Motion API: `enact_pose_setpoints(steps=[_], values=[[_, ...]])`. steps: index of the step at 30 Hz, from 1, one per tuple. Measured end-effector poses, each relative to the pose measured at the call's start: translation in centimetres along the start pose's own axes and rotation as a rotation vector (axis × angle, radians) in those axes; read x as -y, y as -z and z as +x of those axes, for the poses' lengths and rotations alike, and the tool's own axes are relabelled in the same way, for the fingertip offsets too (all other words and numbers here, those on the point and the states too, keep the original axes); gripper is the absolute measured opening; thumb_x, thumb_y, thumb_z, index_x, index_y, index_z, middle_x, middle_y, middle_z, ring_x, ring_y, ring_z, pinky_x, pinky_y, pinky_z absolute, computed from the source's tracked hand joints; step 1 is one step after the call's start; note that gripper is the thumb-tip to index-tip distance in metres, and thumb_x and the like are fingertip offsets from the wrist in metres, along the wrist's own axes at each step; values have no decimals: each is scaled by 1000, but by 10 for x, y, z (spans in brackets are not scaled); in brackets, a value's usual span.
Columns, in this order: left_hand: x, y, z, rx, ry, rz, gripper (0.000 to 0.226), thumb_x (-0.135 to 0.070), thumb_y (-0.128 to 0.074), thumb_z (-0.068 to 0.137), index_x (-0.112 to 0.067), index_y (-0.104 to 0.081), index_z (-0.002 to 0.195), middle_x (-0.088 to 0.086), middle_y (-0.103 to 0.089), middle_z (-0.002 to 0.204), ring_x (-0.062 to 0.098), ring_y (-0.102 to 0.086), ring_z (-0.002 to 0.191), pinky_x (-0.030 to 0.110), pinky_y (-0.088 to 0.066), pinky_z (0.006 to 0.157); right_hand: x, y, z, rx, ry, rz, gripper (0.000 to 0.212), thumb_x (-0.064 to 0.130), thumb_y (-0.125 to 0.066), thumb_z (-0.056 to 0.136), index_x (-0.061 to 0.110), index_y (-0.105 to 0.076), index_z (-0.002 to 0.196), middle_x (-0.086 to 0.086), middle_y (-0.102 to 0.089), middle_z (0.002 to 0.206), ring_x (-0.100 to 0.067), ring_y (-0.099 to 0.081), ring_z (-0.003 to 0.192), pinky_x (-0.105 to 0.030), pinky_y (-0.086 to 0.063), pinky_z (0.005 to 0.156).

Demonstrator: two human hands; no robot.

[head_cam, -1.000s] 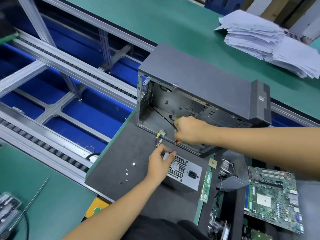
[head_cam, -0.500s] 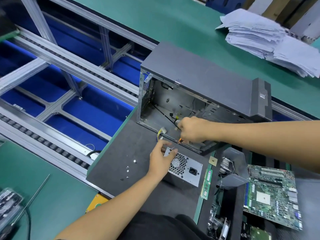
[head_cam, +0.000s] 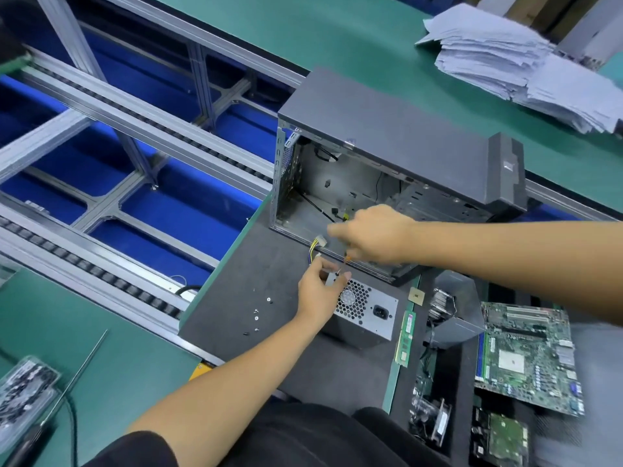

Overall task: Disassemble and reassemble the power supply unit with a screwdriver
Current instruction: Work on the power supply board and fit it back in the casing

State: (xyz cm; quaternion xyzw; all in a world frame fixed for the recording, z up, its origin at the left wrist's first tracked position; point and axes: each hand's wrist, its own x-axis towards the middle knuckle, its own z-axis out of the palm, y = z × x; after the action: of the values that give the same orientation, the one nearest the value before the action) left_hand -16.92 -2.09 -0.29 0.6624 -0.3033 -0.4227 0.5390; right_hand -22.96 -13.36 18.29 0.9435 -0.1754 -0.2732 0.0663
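Fingers of the left hand (head_cam: 320, 291) pinch the near top corner of the power supply unit (head_cam: 362, 313), which lies on the dark tabletop (head_cam: 236, 284) just in front of the open computer case (head_cam: 387, 156); the right hand (head_cam: 374, 232), just beyond the left, is curled around a screwdriver (head_cam: 344, 261) with an orange band, tip pointing down at that corner; loose screws (head_cam: 258, 315) lie left of the left hand; a motherboard (head_cam: 529, 358) sits well to its right.
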Motion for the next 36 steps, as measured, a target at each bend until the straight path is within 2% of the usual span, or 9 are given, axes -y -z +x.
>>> enact_pose_setpoints(steps=[2, 4, 9, 12, 19, 22, 25, 29, 36], values=[[1, -2, 1, 1, 10, -13, 23, -28, -82, 84, -24, -59, 84, -14, -55, 77, 1, -51, 69, 21, -45, 66, -2, -4, -3, 47, -462, 493, 10, 25, -58, 92, 17, -52, 92, -3, -59, 82, -33, -63, 88, -38, -50, 70], [3, -2, 1, 20, 3, -13, 24, -27, -80, 85, -25, -57, 83, -13, -55, 79, -1, -50, 71, 21, -44, 68, 0, -7, -7, 52, -596, 636, 16, 28, -60, 90, 13, -55, 89, -9, -65, 92, -34, -64, 89, -39, -53, 75], [0, 1, 3, 62, -17, 12, 21, -28, -75, 90, -23, -56, 84, -13, -58, 82, -4, -51, 73, 10, -36, 63, 9, 0, -17, 27, 53, -5, 26, 28, -50, 90, 22, -30, 106, -2, -55, 71, -29, -49, 57, -33, -37, 50], [2, 1, 1, 76, -15, -11, 17, -26, -75, 91, -17, -61, 96, -12, -58, 84, -1, -53, 77, 11, -40, 68, 6, 9, -12, 39, 372, -337, 24, 20, -38, 99, 23, -32, 122, -3, -61, 79, -30, -49, 60, -39, -43, 54], [-6, 1, 5, 64, 46, 48, 25, -26, -75, 91, -22, -51, 84, -5, -60, 88, 3, -54, 77, 14, -40, 65, 33, -13, -1, -111, -561, 477, 13, 19, -56, 87, 22, -44, 87, -3, -48, 77, -33, -53, 80, -36, -37, 66], [-8, 8, 7, 286, 86, 105, 25, -38, -65, 97, -23, -48, 108, 5, -55, 107, 23, -56, 98, 29, -43, 73, 36, -9, -5, -142, -594, 494, 21, 19, -58, 84, 24, -39, 76, -1, -50, 76, -32, -56, 79, -36, -38, 65], [-6, 41, 13, 494, -37, 390, 43, -57, -58, 95, -32, -43, 126, -4, -47, 119, 19, -40, 114, 36, -38, 93, 34, -2, -14, -129, -587, 399, 28, 25, -55, 86, 26, -32, 70, 5, -46, 69, -28, -53, 71, -34, -36, 61], [14, 136, 23, 631, -329, 612, 17, -40, -68, 94, -29, -55, 96, -12, -55, 94, 8, -45, 90, 26, -38, 82, 41, -1, -28, -207, -648, 386, 29, 27, -56, 87, 26, -32, 70, 4, -45, 67, -25, -49, 63, -32, -34, 60], [71, 216, -3, 723, -176, 928, 29, -28, -83, 82, -27, -57, 94, -12, -49, 94, 2, -50, 83, 13, -39, 73, 66, -13, -36, -348, -756, 584, 22, 28, -61, 81, 23, -41, 74, 3, -60, 71, -26, -58, 71, -30, -31, 55]])
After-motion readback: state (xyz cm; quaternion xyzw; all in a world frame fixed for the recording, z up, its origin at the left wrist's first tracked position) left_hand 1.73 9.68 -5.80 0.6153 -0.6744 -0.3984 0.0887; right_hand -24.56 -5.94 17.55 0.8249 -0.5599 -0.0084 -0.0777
